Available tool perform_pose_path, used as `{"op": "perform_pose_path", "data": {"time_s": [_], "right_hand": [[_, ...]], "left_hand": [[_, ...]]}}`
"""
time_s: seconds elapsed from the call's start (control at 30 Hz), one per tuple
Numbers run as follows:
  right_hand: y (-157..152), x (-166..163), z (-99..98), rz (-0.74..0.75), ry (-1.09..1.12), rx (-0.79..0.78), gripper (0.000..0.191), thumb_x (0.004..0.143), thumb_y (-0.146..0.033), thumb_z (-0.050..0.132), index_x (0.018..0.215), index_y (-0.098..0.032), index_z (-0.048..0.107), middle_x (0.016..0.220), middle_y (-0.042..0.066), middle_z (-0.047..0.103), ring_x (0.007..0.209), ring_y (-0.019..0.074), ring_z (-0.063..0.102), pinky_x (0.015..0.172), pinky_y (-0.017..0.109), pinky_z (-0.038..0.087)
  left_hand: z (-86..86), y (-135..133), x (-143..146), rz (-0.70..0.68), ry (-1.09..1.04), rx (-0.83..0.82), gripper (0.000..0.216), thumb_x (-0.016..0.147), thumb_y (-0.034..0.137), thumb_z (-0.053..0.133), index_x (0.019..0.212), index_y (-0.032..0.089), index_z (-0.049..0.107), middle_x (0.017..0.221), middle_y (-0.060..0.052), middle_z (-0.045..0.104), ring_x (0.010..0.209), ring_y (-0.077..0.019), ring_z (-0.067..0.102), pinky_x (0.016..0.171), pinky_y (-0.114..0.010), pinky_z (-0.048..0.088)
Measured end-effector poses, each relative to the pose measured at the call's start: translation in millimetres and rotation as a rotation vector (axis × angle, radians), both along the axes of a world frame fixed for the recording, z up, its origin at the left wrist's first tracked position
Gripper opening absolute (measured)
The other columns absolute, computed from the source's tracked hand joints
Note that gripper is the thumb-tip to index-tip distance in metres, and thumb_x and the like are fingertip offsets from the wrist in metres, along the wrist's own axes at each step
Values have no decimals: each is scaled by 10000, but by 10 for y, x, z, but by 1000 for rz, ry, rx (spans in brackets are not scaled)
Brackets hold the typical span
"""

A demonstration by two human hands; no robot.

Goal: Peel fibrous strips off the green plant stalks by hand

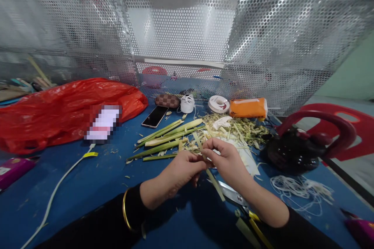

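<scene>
Two bare hands close together over a blue table [96, 194], fingers curled, thumbs pressing in – left hand [187, 168] and right hand [223, 159] both pinching the same pale green strip [216, 187], fingertips nearly touching. Exact grip under the left fingers partly hidden, can't tell how many fingers touch. Strip runs slantwise through the grip, one end up past the fingers toward the pile, other end hanging below the right hand. Flat, narrow, straight-edged, fibrous look, lighter toward yellow-green.

Beyond the hands: split stalks [163, 141], long, smooth, green to cream, lying side by side; next to them a heap of shreds [248, 129], dry, stringy, tangled. Scissors [230, 193], shiny metal blades, yellow handles, partly under the right forearm. Right side: glossy dark kettle [292, 153] with thick rounded maroon handle, loose white cord [304, 189] coiled in front. Left side: crinkled red plastic bag [70, 103]. Back: perforated metal panel [181, 30], round holes – gold bangle [125, 210], smooth, over the black left sleeve [108, 218]
</scene>
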State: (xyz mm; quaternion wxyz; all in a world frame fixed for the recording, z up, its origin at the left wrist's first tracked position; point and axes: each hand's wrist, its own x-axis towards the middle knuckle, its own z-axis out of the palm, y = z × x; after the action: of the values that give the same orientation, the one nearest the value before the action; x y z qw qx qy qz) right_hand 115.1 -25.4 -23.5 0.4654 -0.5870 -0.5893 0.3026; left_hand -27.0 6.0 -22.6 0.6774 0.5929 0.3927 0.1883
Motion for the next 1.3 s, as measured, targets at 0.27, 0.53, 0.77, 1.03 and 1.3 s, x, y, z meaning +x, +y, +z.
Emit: {"op": "perform_pose_path", "data": {"time_s": [0.27,0.53,0.77,1.03,1.3], "right_hand": [[-17,-41,-56,-41,-109,96,109,785,-187,531,678,-206,537,655,-16,568,654,154,524,627,269,388],[-12,140,99,-83,-339,402,163,909,-261,508,806,-212,624,868,56,677,859,208,599,802,341,413],[-32,224,202,79,-523,188,150,877,-278,560,754,-227,630,743,10,681,732,193,579,731,332,398],[-24,193,135,44,-452,122,175,842,-230,551,668,-212,551,639,-8,594,660,171,522,640,284,363],[-22,182,108,83,-404,75,196,837,-251,540,645,-212,530,616,-10,563,638,168,503,620,281,358]], "left_hand": [[-46,17,-31,-81,47,77,263,689,365,635,541,152,599,383,51,423,369,-85,381,399,-216,312],[-23,72,-25,144,-111,-89,323,715,443,694,712,121,690,601,-8,625,485,-86,545,533,-209,411],[47,113,-65,222,-209,-168,464,773,567,619,805,113,709,688,-72,695,556,-120,604,599,-242,478],[17,91,-29,255,-245,-58,247,614,316,797,717,116,695,606,-12,647,567,-111,573,582,-230,474],[4,71,-6,325,-276,-106,244,673,323,755,729,110,649,569,11,593,504,-86,540,533,-209,446]]}}
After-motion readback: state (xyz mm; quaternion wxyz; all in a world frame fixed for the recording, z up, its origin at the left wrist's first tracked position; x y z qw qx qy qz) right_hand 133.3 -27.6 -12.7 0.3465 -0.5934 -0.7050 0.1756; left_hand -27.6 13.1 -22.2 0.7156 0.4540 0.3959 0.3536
